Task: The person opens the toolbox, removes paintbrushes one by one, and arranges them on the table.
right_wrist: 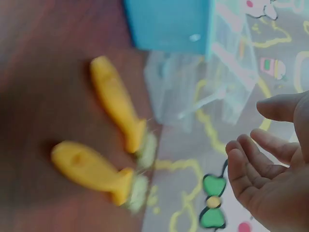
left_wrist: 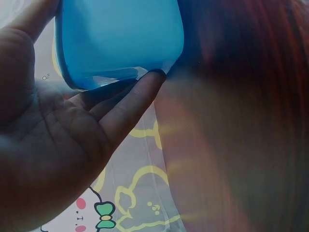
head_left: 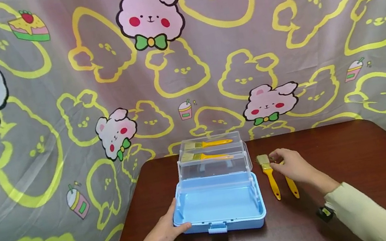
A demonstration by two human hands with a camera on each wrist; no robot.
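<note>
A light blue storage box (head_left: 216,207) stands unfolded on the table, its clear tiered trays (head_left: 201,168) raised at the back. One paintbrush with a yellow handle (head_left: 216,142) lies in the top tray and another (head_left: 209,157) in the tray below. My left hand (head_left: 162,231) grips the box's front left corner, thumb at the front rim and fingers along the side. To the right of the box lie two more yellow paintbrushes, a nearer one (head_left: 272,182) and one farther right (head_left: 292,188). Over the farther one's bristle end is my right hand (head_left: 294,165), fingers loosely bent and holding nothing.
The dark brown table (head_left: 360,168) has its back edge against a grey curtain (head_left: 207,70) printed with cartoon rabbits. On the box's front is a blue latch (head_left: 217,228). The curtain also runs along the table's left side.
</note>
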